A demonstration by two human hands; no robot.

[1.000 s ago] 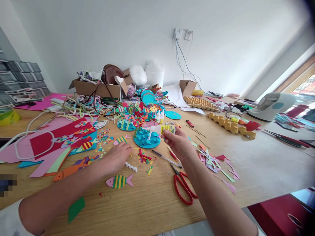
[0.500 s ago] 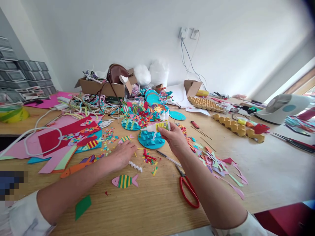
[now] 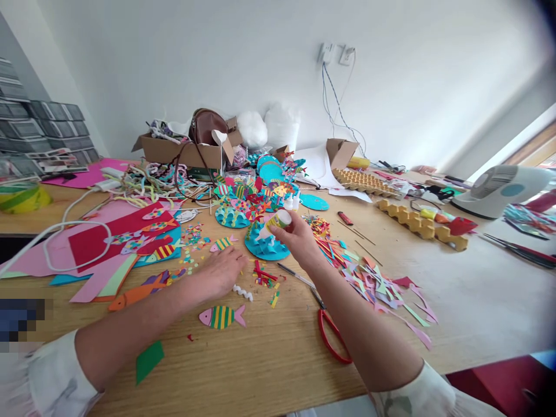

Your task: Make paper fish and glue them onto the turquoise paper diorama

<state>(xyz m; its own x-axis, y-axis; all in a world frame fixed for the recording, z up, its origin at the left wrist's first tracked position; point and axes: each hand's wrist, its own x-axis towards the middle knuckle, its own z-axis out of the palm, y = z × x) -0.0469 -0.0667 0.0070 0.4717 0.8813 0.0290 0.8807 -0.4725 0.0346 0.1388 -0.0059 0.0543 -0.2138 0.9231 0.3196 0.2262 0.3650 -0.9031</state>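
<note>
My right hand (image 3: 295, 240) grips a small glue bottle (image 3: 274, 223), tilted with its white nozzle pointing down-left over a blue paper disc with wave shapes (image 3: 266, 246). My left hand (image 3: 221, 271) rests palm down on the wooden table (image 3: 269, 359), fingers spread flat near small paper scraps. A white zigzag paper strip (image 3: 243, 293) lies just right of that hand. A pink paper fish with green and yellow stripes (image 3: 221, 317) lies in front of it.
Red-handled scissors (image 3: 332, 336) lie under my right forearm. Coloured paper offcuts (image 3: 377, 284) spread to the right. Foam sheets (image 3: 113, 243) and a white cable (image 3: 65, 231) lie left. A cardboard box (image 3: 182, 152), egg trays (image 3: 417, 223) and a white appliance (image 3: 499, 188) stand further back.
My right hand has tipped the glue bottle from lying sideways to nozzle-down over the blue disc. My left hand stays flat on the table.
</note>
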